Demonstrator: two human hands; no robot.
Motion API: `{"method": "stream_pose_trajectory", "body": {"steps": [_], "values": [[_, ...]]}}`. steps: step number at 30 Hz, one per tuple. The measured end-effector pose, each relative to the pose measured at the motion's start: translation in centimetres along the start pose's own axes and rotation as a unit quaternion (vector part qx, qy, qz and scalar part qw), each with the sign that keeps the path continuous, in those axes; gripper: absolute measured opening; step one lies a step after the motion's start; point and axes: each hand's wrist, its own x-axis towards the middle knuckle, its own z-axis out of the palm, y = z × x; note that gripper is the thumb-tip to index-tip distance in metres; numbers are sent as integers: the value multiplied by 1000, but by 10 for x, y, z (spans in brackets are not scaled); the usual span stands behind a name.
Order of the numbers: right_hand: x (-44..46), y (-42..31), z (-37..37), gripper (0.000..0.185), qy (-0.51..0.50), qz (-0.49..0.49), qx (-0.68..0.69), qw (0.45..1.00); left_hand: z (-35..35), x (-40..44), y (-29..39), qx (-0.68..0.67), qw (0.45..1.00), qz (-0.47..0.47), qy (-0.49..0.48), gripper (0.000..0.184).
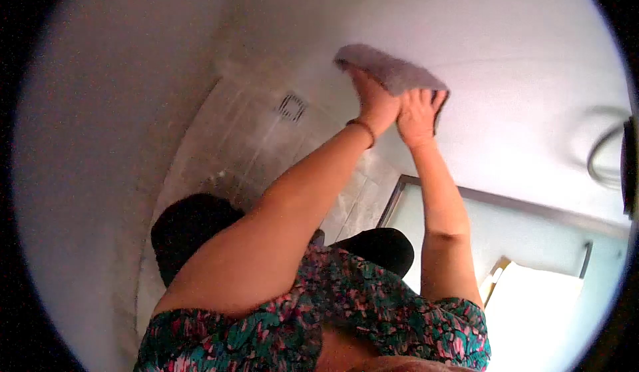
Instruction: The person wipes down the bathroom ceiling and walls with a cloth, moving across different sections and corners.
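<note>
A greyish-purple cloth (pixel 396 71) lies against the pale wall (pixel 519 59) at the upper middle. My left hand (pixel 376 104), with a dark band round its wrist, is at the cloth's lower left edge, its fingertips hidden under or behind the fabric. Beside it, my right hand (pixel 419 113) presses on the lower right part of the cloth, fingers spread, and a dark edge of the cloth shows past the fingers. The two hands touch or nearly touch.
Below is a tiled floor (pixel 259 145) with a square drain (pixel 291 107). A framed glass panel (pixel 532 222) with a dark handle stands at the lower right. A curved hose (pixel 594 155) hangs at the right edge. Dark-clothed knees (pixel 193 229) show below.
</note>
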Motion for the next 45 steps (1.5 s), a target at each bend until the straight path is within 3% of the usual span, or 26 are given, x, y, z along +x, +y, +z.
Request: {"method": "stream_pose_trajectory", "body": {"steps": [2,3,5,9,10,11,12,13,15,16,17,19,21,23,25,27,29,30,32,33,35,36,40,42,43,45], "values": [[-1,9,-17,20,64,18,22,998,-94,12,32,28,967,92,-237,68],[25,14,3,21,25,48,32,998,-87,42,14,31,965,80,-249,68],[36,28,-28,24,52,117,28,991,-94,42,30,60,969,241,-15,65],[132,100,-51,25,228,167,-98,954,-100,115,81,67,904,418,62,46],[147,108,-82,25,280,173,-97,939,-127,134,129,75,924,372,-50,40],[157,115,-88,26,59,238,-187,951,-142,158,169,98,931,310,-164,35],[165,126,-75,37,225,281,-69,930,-121,188,190,107,916,387,-24,46],[182,116,-95,34,320,237,-132,908,-127,189,205,109,871,460,131,60],[185,134,-81,34,395,222,-123,883,-101,206,222,78,860,487,133,58],[180,122,-80,35,369,242,-120,890,-101,215,211,137,813,524,212,57],[174,117,-87,35,344,266,-118,893,-95,208,222,135,823,520,187,58],[141,79,-33,31,274,316,1,909,-96,188,150,422,765,469,-125,24],[105,22,-1,38,196,247,34,948,-98,161,112,370,754,535,-96,25],[84,28,30,42,220,244,35,944,-86,153,83,300,742,598,-48,28],[53,5,50,44,-18,243,116,963,-91,127,65,550,677,446,-202,34],[21,-42,89,45,-35,233,101,967,-106,109,18,425,732,504,-169,33],[21,-20,74,20,34,251,160,954,-102,104,57,507,689,473,-214,35],[25,0,77,20,47,271,138,952,-82,109,68,494,681,500,-205,35],[22,18,54,29,192,339,166,906,-74,90,81,395,767,468,-194,47],[23,47,29,39,235,474,189,827,-62,92,94,394,764,475,-186,47],[26,73,9,38,320,473,118,813,-47,91,114,416,757,492,-111,65],[26,102,-1,34,335,482,97,803,-27,88,171,378,729,559,-118,75],[12,200,-54,29,358,531,4,768,19,72,264,235,734,631,-84,64],[7,245,-66,28,388,543,-79,740,53,61,338,219,652,725,34,61],[0,265,-76,28,396,549,-112,727,59,61,337,215,654,723,61,61],[-8,293,-90,28,475,480,-163,719,63,47,356,208,689,694,-28,58]]}}
